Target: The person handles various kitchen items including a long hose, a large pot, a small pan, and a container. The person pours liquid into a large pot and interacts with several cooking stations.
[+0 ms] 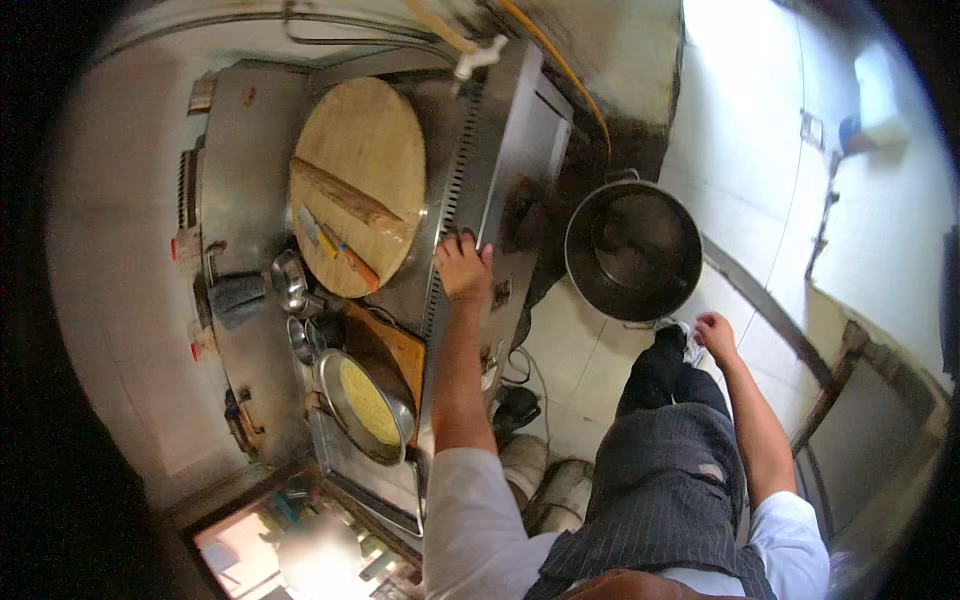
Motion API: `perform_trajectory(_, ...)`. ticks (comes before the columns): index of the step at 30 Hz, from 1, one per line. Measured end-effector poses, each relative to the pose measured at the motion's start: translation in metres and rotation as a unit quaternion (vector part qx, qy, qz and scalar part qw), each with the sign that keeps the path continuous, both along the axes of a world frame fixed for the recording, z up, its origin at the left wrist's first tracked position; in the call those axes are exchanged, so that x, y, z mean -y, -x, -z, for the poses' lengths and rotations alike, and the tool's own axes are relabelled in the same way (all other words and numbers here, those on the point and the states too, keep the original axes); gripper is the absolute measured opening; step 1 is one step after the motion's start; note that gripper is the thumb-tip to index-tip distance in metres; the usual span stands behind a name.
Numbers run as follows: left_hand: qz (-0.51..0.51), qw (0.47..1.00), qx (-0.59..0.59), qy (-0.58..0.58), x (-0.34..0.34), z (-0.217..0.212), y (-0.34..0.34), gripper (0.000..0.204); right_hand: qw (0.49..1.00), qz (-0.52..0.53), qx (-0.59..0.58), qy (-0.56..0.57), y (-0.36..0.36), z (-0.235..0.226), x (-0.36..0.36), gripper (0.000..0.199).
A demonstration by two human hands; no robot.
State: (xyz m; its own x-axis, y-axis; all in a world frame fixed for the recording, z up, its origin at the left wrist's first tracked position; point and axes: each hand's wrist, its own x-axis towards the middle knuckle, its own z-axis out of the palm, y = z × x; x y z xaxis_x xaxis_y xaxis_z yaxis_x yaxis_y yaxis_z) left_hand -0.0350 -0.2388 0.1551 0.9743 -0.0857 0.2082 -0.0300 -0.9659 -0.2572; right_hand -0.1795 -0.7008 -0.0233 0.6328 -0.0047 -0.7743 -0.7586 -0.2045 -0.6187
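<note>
My left hand (462, 267) reaches over the steel counter (425, 190), with its fingers spread on the slotted front strip. Nothing shows in its grasp. Hanging at my right side over the floor, my right hand (714, 335) has its fingers loosely bent and is empty. Near it, on the tiled floor, stands a large deep metal pot (633, 250), dark inside. To the left of my left hand lies a round wooden board (365, 120). On the board are a thick wooden rolling pin (350, 195), a scraper (308, 224) and an orange-handled knife (360, 268).
A metal bowl of yellowish contents (368, 405) sits by a wooden board (400, 345) and smaller steel bowls (290, 280). A tray (375, 490) lies nearer me. A grey cloth (238, 298) hangs at the back panel. A yellow hose (565, 70) runs down behind the pot.
</note>
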Motion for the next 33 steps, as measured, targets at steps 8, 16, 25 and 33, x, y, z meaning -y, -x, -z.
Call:
perform_trajectory(8,0.038,0.999,0.004,0.024,0.000,0.018,-0.002,0.047,0.987,-0.058,0.107,-0.107,-0.087,0.062,-0.211,0.028)
perform_trajectory(16,0.011,0.999,-0.038,0.010,-0.011,0.033,-0.001,0.042,0.957,-0.032,0.283,-0.061,-0.185,0.071,-0.285,0.064)
perform_trajectory(25,0.049,0.998,-0.035,0.016,-0.006,0.040,0.002,0.041,0.944,0.046,0.258,-0.202,-0.137,0.110,-0.322,0.062)
perform_trajectory(33,0.007,0.999,-0.041,0.017,-0.006,0.044,0.006,0.049,0.925,0.127,0.286,-0.217,-0.160,0.111,-0.321,0.055)
